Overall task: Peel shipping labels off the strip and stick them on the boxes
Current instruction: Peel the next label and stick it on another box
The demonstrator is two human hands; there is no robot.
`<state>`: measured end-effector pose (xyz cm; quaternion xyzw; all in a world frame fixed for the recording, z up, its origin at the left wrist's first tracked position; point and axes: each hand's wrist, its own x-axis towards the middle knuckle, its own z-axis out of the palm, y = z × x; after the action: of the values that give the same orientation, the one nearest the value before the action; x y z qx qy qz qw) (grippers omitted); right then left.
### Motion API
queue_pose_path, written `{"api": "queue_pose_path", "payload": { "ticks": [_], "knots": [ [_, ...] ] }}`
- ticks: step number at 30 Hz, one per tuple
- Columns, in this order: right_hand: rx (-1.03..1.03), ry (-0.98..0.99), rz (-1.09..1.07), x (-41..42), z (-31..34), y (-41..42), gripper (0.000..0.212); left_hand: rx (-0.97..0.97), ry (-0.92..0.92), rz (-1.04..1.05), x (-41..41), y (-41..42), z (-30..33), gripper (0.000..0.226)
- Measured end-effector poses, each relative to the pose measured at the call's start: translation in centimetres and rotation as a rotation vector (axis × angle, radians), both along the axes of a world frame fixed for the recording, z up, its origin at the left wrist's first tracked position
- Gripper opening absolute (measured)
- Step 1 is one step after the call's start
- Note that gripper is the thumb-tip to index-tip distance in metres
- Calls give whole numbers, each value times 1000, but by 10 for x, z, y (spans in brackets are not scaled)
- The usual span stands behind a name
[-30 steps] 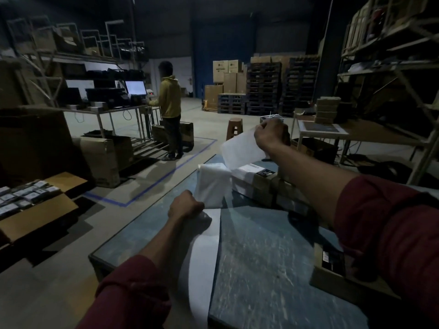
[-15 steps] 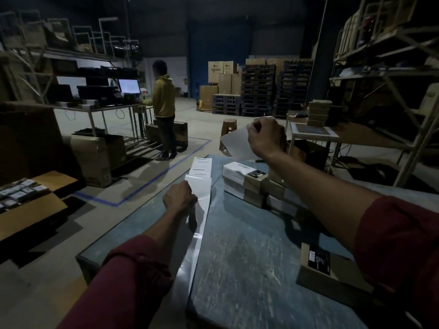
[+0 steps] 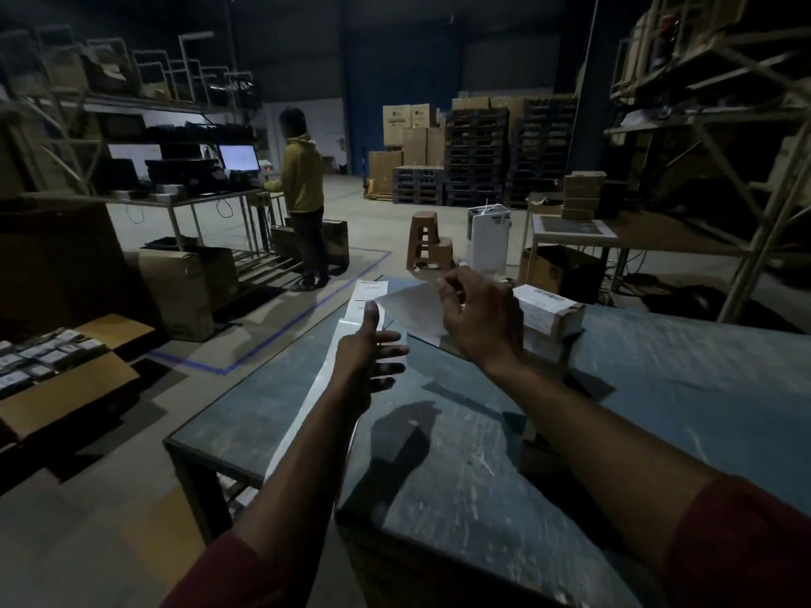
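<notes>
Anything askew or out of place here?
Only the label strip: it runs diagonally and its tail hangs off the near-left edge of the table, thumb of the left hand on it. Nothing spilled or damaged shows.

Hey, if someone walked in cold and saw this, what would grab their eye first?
Centre frame, the right hand pinches a white paper label above the worn blue-grey table, while the left hand rests its thumb on the long white label strip. Back left, a person in a yellow hoodie stands by a glowing monitor.
</notes>
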<state>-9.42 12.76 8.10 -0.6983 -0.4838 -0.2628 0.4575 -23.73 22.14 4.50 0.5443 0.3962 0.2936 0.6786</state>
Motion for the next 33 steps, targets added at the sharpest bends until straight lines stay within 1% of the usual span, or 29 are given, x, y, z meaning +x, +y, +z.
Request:
{"api": "queue_pose_path", "payload": {
  "ticks": [2, 3, 5, 9, 11, 13, 16, 18, 19, 22, 25, 27, 30, 33],
  "knots": [
    [37, -114, 58, -16, -11, -25, 11, -167, -69, -35, -5, -22, 13, 83],
    [45, -166, 74, -21, -18, -37, 13, -222, -106, -34, -7, -31, 19, 81],
    [64, -233, 83, -30, -31, -60, 19, -258, -149, -20, -10, -45, 24, 67],
    [64, -272, 91, -40, -55, -102, 29, -172, -158, 29, -13, -72, 28, 19],
    [46, -291, 101, -42, -64, -122, 27, -100, -159, 60, -10, -85, 31, 6],
    [21, -249, 143, -39, -67, -142, 27, -11, -134, 52, -6, -96, 33, 4],
    [-4, -110, 254, -29, -61, -175, 35, 129, -96, -12, 2, -111, 35, 11],
    [33, 4, 237, -21, -51, -196, 34, 214, -99, -38, 9, -120, 36, 12],
    [62, 90, 189, -16, -44, -204, 31, 254, -104, -62, 14, -126, 37, 10],
    [142, 432, 75, 4, -29, -223, 18, 372, -85, -198, 29, -145, 38, 7],
    [157, 723, 100, 27, -29, -235, 16, 479, -33, -343, 49, -165, 32, 7],
    [161, 876, 137, 37, -37, -246, 15, 510, -18, -384, 61, -176, 27, 9],
    [204, 971, 138, 46, -47, -263, 16, 529, -16, -431, 74, -190, 22, 4],
    [233, 998, 139, 54, -51, -274, 18, 563, 5, -513, 86, -198, 18, 10]
  ]
}}
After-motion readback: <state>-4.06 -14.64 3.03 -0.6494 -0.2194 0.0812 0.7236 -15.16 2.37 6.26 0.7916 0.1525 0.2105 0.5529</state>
